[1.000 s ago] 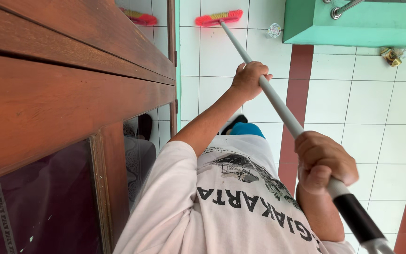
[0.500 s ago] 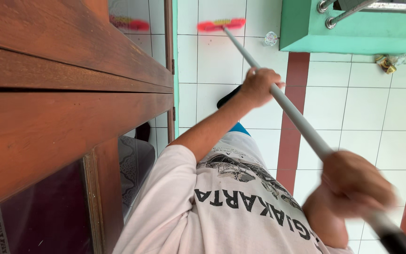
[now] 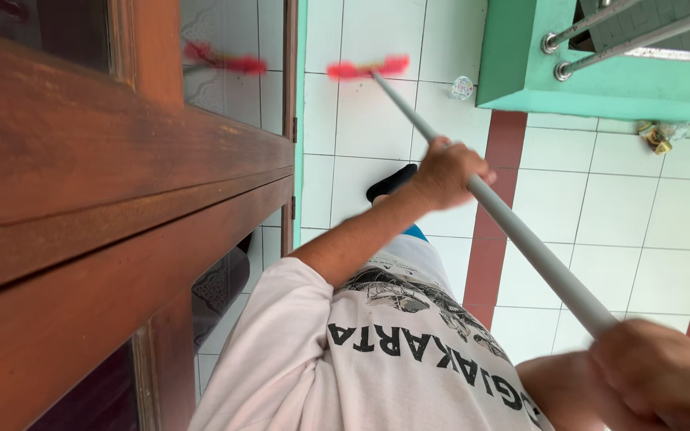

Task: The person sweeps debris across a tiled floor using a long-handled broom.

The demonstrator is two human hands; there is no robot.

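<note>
Two hands, left hand (image 3: 447, 172) and right hand (image 3: 656, 375), fingers gripping one grey broom handle (image 3: 521, 239), one red brush head (image 3: 367, 69)

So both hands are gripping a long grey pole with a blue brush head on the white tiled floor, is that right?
Not quite: in the head view the brush head at the end of the long grey pole is red, not blue. Both the left hand and right hand do grip the pole over the white tiled floor.

Door (image 3: 81, 199) left of broom (image 3: 358, 69) (seemingly on floor (image 3: 576, 199)).
</note>
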